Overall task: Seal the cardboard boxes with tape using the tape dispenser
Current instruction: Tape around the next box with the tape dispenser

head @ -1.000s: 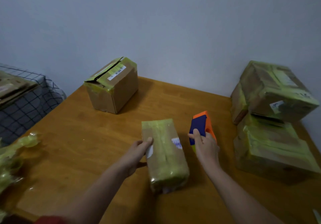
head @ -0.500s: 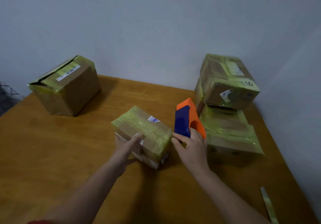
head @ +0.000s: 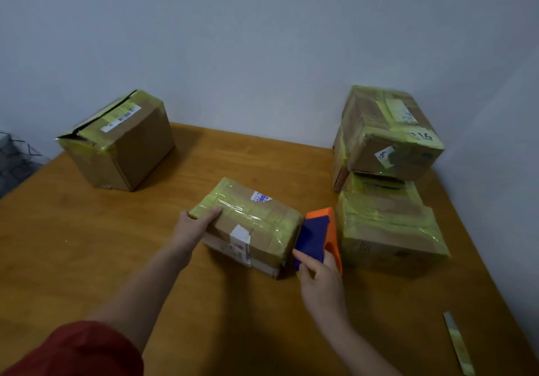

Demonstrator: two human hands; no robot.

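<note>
A small brown cardboard box lies in the middle of the brown wooden counter. Shiny yellow-green tape goes over its top and ends. It sits slanted, with one corner toward the person. A white sticker is on its near side and a white and blue label is on top.

The left hand is at the left corner of this box. Its fingers bend over the top edge, so its grip is closed on that corner. A red sleeve covers the arm low in the view.

The right hand holds the orange and blue tape dispenser. The thumb lies on the blue side and the other fingers wrap round the orange part, so this grip is closed on the tool. The tool is just beside the right end of the small box, between it and the boxes on the right. I cannot tell if it touches the box.

A bigger brown cardboard box stands at the back left, well apart. Its top has tape on it, but one flap gapes open a crack. On the right, a taped upper box sits tilted on a taped lower box.

A loose strip of tape lies near the front right edge of the counter. A bit of dark wire mesh shows at the far left. A pale wall is behind.
</note>
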